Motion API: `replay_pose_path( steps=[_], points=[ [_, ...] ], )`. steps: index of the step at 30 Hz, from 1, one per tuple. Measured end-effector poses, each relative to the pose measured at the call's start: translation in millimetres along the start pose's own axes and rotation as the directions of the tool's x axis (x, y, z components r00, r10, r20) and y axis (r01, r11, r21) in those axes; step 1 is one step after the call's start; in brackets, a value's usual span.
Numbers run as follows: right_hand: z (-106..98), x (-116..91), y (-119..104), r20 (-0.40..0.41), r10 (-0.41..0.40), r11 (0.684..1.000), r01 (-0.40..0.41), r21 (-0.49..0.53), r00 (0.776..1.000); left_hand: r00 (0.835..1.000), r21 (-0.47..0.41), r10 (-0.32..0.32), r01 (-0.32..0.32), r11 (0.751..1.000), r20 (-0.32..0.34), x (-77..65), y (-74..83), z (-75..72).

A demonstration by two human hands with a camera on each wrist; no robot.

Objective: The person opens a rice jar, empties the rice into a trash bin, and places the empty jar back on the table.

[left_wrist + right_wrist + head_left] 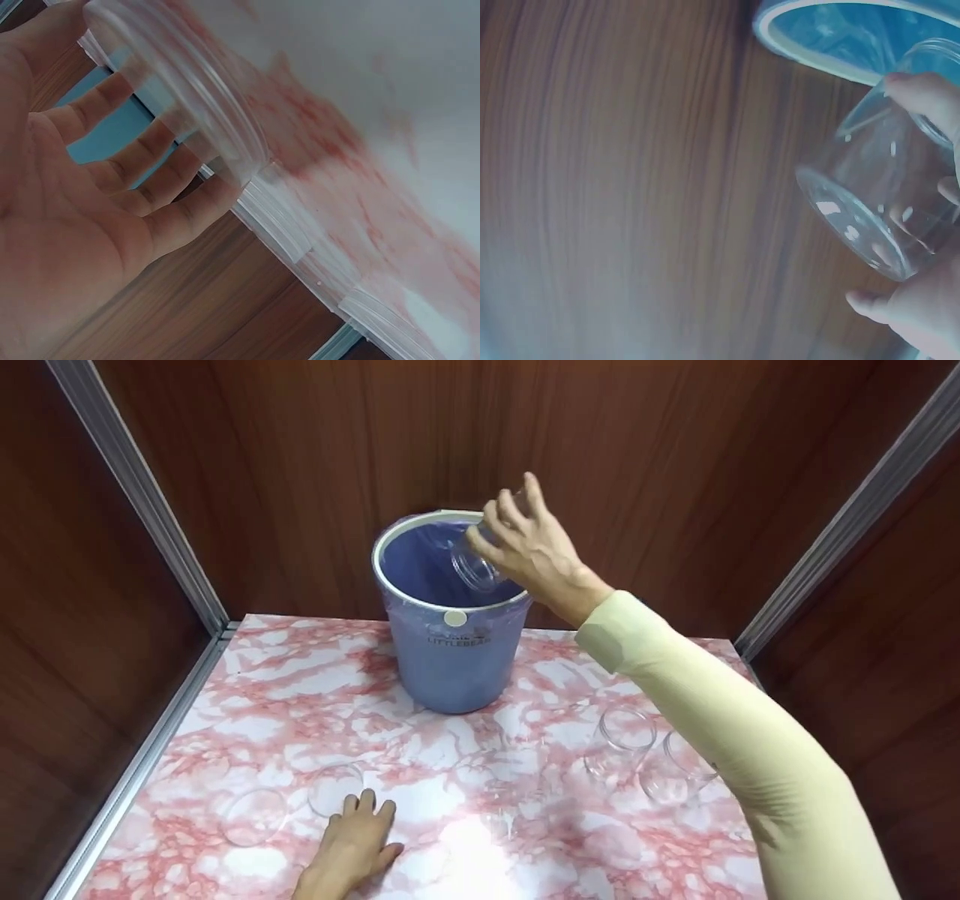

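Observation:
My right hand [536, 544] is over the blue bin [459, 667], gripping a clear jar [472, 568]. The jar tilts, with its ridged mouth pointing down into the bin. In the right wrist view the fingers lie along the jar's side [866, 165]. My left hand [352, 836] rests low over the table at front left. In the left wrist view it spans a clear ridged lid [195, 82], thumb at one edge and fingertips showing through it. Beyond these fingers, another round lid [335, 789] lies flat, and a further lid [255, 816] is to its left.
Two clear jars, one [621, 746] partly beside the other [671, 772], stand at the right, near my right sleeve [720, 705]. A purplish liner covers the bin's inside. The pink marbled table [300, 675] meets brown wood-look panels [300, 495] at the back and sides.

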State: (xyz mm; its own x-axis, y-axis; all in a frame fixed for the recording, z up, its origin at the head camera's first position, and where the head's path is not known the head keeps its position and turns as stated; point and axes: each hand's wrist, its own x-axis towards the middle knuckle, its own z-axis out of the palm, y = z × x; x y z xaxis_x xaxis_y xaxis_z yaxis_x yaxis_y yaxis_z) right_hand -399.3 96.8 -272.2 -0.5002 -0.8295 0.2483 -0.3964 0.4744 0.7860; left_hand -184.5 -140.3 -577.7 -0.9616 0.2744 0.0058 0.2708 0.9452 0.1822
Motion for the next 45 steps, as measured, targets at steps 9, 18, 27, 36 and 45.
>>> replay_pose_path(
  steps=[9, 18, 27, 36, 45],
  points=[
    [7.8, -41.1, -1.4, 0.102, 0.366, 0.678, -0.34, 0.652, 0.925, 1.0, -0.013, -0.022, 0.022, 1.0, 0.014, -5.4, -3.2, 3.4],
    [18.2, -107.4, -24.2, 0.241, 0.546, 0.031, -0.306, 0.951, 0.803, 0.998, -0.022, -0.053, 0.053, 0.998, 0.021, -5.7, -7.7, 0.9],
    [-8.5, -168.4, -67.8, 0.404, 0.547, -0.226, -0.335, 0.915, 0.733, 0.999, -0.037, -0.039, 0.039, 0.999, 0.002, -5.7, -10.6, -0.3],
    [28.6, -237.7, -133.2, 0.537, 0.574, -0.261, -0.484, 0.835, 0.618, 0.999, -0.027, -0.036, 0.035, 0.999, -0.017, -7.3, -8.4, 3.3],
    [55.2, -308.0, -173.4, 0.684, 0.558, -0.297, -0.657, 0.693, 0.47, 0.999, -0.037, -0.027, 0.026, 0.999, -0.021, 0.5, 1.9, 0.9]
  ],
)
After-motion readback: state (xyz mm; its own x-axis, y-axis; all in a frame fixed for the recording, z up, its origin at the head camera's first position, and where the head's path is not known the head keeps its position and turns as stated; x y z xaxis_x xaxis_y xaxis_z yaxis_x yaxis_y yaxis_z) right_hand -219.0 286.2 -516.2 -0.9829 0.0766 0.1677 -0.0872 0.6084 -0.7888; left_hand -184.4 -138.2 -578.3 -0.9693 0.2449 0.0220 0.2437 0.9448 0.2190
